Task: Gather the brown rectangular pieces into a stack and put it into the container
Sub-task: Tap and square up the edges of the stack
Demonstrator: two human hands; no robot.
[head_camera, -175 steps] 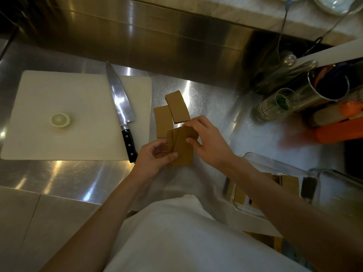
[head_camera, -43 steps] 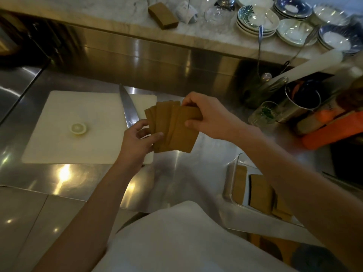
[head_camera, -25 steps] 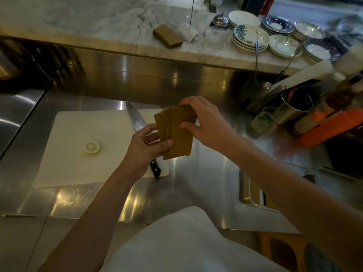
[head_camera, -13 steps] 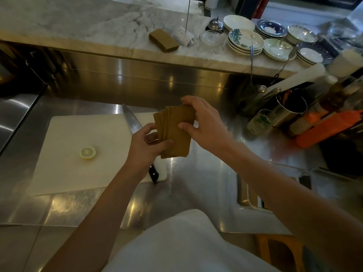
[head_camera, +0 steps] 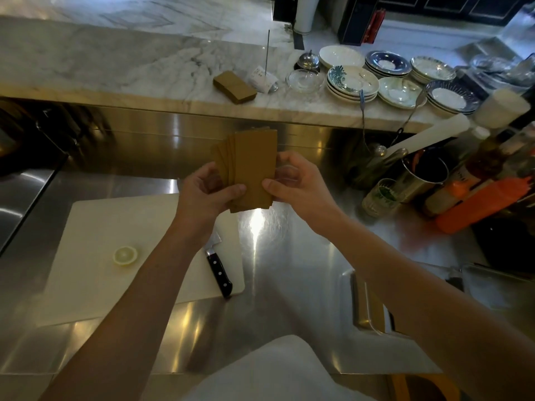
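Left grip (head_camera: 207, 195): clenched on the lower left of the brown pieces (head_camera: 249, 166), thumb across their front.
Right grip (head_camera: 295, 185): grasping the pieces' lower right edge, thumb on the front.
Brown pieces: fanned, upright, held between both grips above the steel surface (head_camera: 289, 270).
Container (head_camera: 365, 302): clear, near right on the surface, partly hidden behind the right forearm.
Cutting board (head_camera: 121, 250): left, carrying a lemon slice (head_camera: 125, 255) and a knife (head_camera: 218, 270).
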